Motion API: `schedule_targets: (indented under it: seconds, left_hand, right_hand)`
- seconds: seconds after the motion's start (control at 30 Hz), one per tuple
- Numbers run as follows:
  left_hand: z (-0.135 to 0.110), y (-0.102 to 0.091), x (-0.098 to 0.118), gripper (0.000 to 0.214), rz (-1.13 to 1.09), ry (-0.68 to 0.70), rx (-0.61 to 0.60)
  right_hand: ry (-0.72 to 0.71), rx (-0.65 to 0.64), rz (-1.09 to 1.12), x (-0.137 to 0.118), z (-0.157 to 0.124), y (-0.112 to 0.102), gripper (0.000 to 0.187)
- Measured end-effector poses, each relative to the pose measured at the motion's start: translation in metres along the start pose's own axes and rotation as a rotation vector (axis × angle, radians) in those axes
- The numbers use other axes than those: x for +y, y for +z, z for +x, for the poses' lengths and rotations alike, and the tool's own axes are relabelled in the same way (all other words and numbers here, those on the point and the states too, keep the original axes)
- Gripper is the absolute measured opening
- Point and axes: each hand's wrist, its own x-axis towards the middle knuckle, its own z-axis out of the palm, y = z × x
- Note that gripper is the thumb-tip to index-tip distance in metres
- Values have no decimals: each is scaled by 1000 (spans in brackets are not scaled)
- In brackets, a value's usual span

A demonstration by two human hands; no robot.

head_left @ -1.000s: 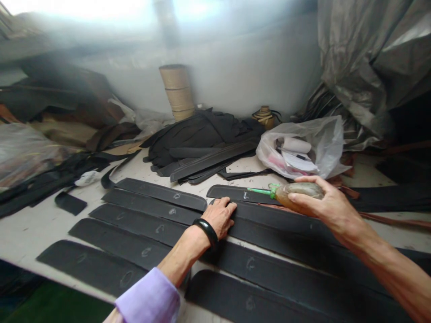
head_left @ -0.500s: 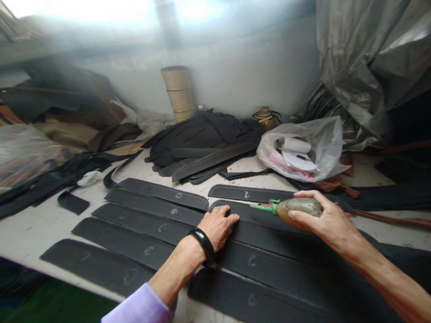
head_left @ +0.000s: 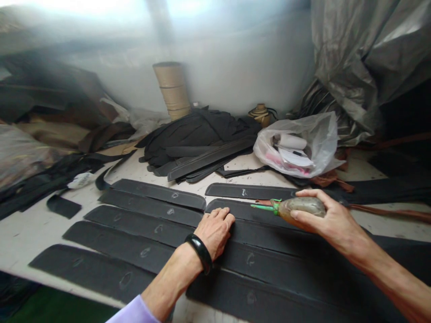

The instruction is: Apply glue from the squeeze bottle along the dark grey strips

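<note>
Black strips with rounded ends lie side by side in two rows on a pale table [head_left: 20, 229]; several bear small ring-shaped marks. My left hand [head_left: 214, 231], with a dark bangle at the wrist, rests on the ends of the strips where the two rows meet. Its fingers lie forward on a strip [head_left: 249, 211] of the right row, holding nothing. My right hand [head_left: 332, 215] is wrapped round a squeeze bottle [head_left: 301, 207] with murky contents. The bottle's thin green nozzle points left, just above the right row. Left of my left hand runs another strip [head_left: 134, 242].
Behind the strips lies a heap of black pieces [head_left: 202, 130]. A clear plastic bag [head_left: 261, 148] with paper stands to its right. Tan rolls [head_left: 171, 89] stand against the wall. A grey sheet [head_left: 346, 67] hangs at the right, and black bands [head_left: 63, 206] lie at the left.
The fingers of my left hand have drawn closer together on the strip. My right hand keeps the bottle at nearly the same spot. The view has shifted slightly.
</note>
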Motion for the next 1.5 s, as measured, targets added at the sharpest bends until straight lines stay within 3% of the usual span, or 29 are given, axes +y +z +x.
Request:
schedule_targets:
  seconds: [0.17, 0.33, 0.47, 0.67, 0.9, 1.13, 1.27, 1.5]
  left_hand:
    - [-1, 5, 0, 49, 2, 1, 8]
    - [0, 5, 1, 51, 14, -4, -4]
    - [0, 3, 2, 51, 23, -6, 0]
    - [-1, 4, 1, 49, 23, 0, 12]
    - [-2, 5, 2, 48, 19, 4, 26]
    - [-1, 5, 2, 48, 17, -10, 18]
    - [-2, 3, 2, 47, 17, -18, 15]
    - [-2, 3, 1, 45, 16, -8, 41]
  right_hand:
    - [-47, 23, 0, -3, -5, -1, 51]
    - [-97, 77, -49, 1, -9, -2, 51]
    - [-208, 43, -131, 4, -13, 8, 45]
    - [-354, 92, -190, -1, -14, 22, 38]
    - [-452, 117, -267, 5, -14, 18, 35]
    - [-451, 65, -265, -1, -17, 22, 34]
    - [-436, 137, -261, -3, -16, 24, 35]
    - [-177, 148, -162, 2, -35, 4, 49]
